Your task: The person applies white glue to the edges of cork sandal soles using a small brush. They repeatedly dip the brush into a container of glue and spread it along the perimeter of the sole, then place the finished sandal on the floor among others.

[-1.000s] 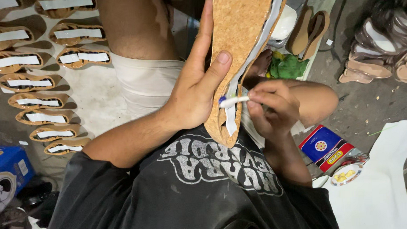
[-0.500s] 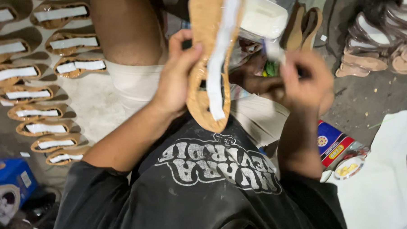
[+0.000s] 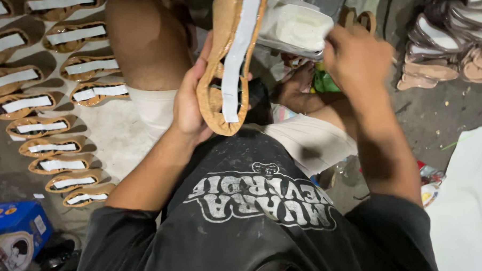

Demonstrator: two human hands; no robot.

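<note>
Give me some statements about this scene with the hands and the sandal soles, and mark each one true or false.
1. The left hand holds a tan sole with a white strip along its middle. True.
2. The right hand rests flat on the floor. False: it is raised at a white container near the top of the sole.
3. Rows of similar soles with white strips lie on the floor at the person's left. True.
4. A red box stands at the lower left. False: the box there is blue.
5. The person wears a white shirt. False: the shirt is dark with a pale print.
</note>
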